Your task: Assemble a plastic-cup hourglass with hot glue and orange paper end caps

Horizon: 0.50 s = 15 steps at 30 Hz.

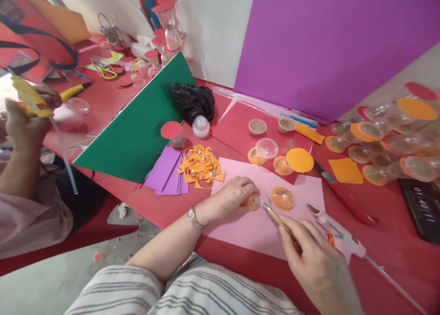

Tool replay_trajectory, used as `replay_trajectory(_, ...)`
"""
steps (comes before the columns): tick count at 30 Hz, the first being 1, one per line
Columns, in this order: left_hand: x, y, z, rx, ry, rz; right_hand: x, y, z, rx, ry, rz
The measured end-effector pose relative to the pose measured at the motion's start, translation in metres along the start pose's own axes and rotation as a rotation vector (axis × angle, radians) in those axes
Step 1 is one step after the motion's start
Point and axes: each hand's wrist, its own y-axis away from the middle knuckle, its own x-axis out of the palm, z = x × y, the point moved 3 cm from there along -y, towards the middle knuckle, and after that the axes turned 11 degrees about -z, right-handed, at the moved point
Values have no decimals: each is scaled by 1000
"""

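My left hand point(237, 193) rests on the pink sheet point(240, 230), fingers closed round a small clear plastic cup point(253, 202) with an orange disc under it. In my right hand point(309, 248) is a slim wooden-handled tool point(279, 219) with a narrow metal tip; its exact kind is unclear. The tip points at the cup's right side, and I cannot tell whether it touches. Just to the right, another clear cup on an orange disc point(283, 199) sits on the pink sheet. A pink-white glue gun point(338, 230) lies beyond my right hand.
Orange scraps point(201, 164) and purple cards point(165, 171) lie left, before a green board point(137, 122). A red-handled cutter point(352, 203), sand-filled cups point(257, 127), stacked cup pieces point(402, 136) and a phone point(422, 207) are right. Another person's hands hold a yellow glue gun point(32, 97).
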Motion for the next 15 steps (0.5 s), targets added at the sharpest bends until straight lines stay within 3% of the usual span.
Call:
replay_trajectory(8,-4,-1,2,-96,-79,5,7,-2,-8,-59,-54,46)
replay_trajectory(15,-1,0,0,-122,45,7,9,-7,-7,-60,-71,40)
